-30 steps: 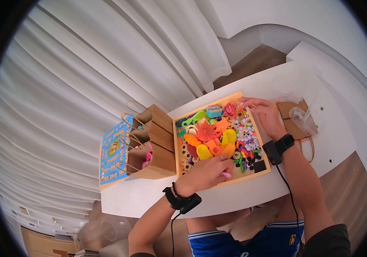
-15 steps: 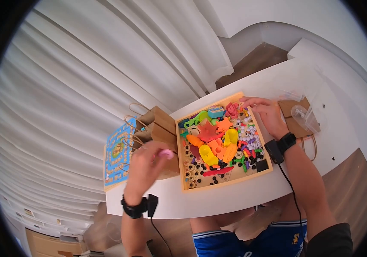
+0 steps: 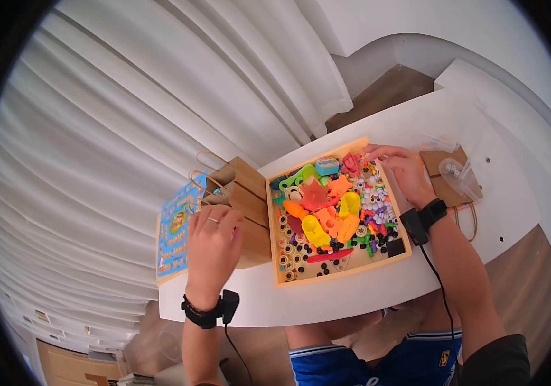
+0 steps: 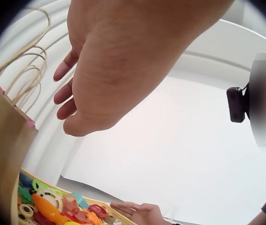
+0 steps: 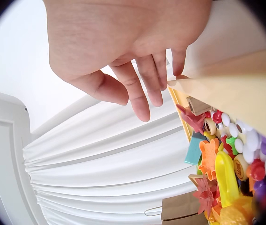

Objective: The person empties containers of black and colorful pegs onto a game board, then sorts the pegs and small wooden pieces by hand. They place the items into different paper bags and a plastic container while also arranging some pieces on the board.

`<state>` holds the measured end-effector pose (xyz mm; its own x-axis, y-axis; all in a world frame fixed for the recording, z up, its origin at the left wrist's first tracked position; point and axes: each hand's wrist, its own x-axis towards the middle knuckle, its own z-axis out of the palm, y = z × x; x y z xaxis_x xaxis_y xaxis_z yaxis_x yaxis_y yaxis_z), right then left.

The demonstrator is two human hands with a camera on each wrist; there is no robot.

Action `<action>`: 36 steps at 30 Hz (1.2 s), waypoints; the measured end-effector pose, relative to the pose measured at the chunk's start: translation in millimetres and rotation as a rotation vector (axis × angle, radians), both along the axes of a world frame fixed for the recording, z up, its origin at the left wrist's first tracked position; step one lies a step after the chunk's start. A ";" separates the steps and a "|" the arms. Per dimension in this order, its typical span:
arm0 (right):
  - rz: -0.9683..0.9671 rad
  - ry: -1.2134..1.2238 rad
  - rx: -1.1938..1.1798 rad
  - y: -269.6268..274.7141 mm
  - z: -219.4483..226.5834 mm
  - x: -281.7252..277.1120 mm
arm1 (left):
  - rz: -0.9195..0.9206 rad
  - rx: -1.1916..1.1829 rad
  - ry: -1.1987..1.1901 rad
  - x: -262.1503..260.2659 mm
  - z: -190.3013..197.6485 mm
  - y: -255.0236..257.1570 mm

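My left hand (image 3: 214, 251) is over the brown paper bags (image 3: 253, 222) beside the tray, covering the nearest bag's opening in the head view. Its fingers are loosely bent, with nothing between them in the left wrist view, where a bit of pink (image 4: 31, 123) shows at a bag's top edge. The wooden tray (image 3: 346, 269) holds a red leaf shape (image 3: 316, 195), yellow pieces (image 3: 315, 231), a long red piece (image 3: 330, 256) and many small beads. At the tray's far right corner rests my right hand (image 3: 407, 175), fingers extended at the rim and holding nothing.
Behind the bags leans a blue printed board (image 3: 177, 222). On the table's right side lie a flat brown paper bag (image 3: 439, 186) and a clear plastic container (image 3: 457, 174) with small white pieces. White curtains (image 3: 159, 96) hang along the far side.
My left hand picked a pink piece out of the tray, carried it left to the paper bags and let it go there. The right hand has stayed at the tray's rim.
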<state>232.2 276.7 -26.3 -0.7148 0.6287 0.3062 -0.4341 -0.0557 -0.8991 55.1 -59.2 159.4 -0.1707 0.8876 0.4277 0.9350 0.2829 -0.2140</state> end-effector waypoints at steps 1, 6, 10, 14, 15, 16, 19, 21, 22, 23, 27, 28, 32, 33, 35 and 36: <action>0.004 0.001 0.003 0.4 0.4 0.4 | -0.040 -0.017 0.017 5.3 -3.0 4.4; -0.003 0.004 0.010 -1.2 2.4 0.1 | -0.165 -0.227 -0.187 29.8 -60.2 25.8; -0.009 -0.001 0.013 -0.6 4.0 2.5 | -0.229 -0.394 -0.198 39.9 -106.6 33.2; -0.004 -0.001 -0.010 -2.1 4.3 1.1 | -0.231 -0.370 -0.159 37.8 -119.3 33.3; -0.004 0.000 -0.012 -1.9 3.7 0.5 | -0.230 -0.372 -0.158 35.8 -120.0 32.7; -0.004 0.001 -0.014 -1.4 3.1 0.1 | -0.215 -0.383 -0.151 33.1 -119.8 32.0; -0.001 0.003 -0.016 -0.9 2.8 0.0 | -0.197 -0.349 -0.172 30.6 -103.7 29.7; 0.001 0.005 -0.015 -0.5 2.8 0.6 | -0.195 -0.305 -0.199 32.3 -80.5 26.4; 0.005 0.006 -0.008 -0.1 2.8 0.7 | -0.189 -0.227 -0.193 33.1 -66.3 23.4; 0.010 0.008 -0.001 0.2 3.0 0.3 | -0.183 -0.149 -0.186 32.2 -52.2 19.5; 0.008 0.013 -0.007 1.1 1.4 0.0 | -0.009 -0.036 -0.110 16.2 -1.3 -4.8; 0.007 0.010 -0.009 0.6 1.9 0.1 | 0.065 0.003 -0.123 11.6 8.1 -11.3; 0.002 0.002 0.018 -2.4 6.5 1.7 | 0.181 0.014 -0.067 -18.2 27.1 -36.3; 0.004 0.004 0.018 -2.4 6.1 1.4 | 0.200 0.013 -0.003 -23.1 26.9 -38.8; -0.002 -0.003 0.022 -0.9 4.7 1.0 | 0.220 0.014 0.060 -23.7 26.9 -39.1; -0.002 -0.002 0.025 -0.5 4.2 0.9 | 0.152 0.059 0.095 -19.6 24.7 -34.8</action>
<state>233.1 276.3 -22.0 -0.7141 0.6225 0.3204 -0.4321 -0.0318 -0.9013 35.5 -94.0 184.1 -0.2571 0.8277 0.4988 0.8569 0.4340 -0.2784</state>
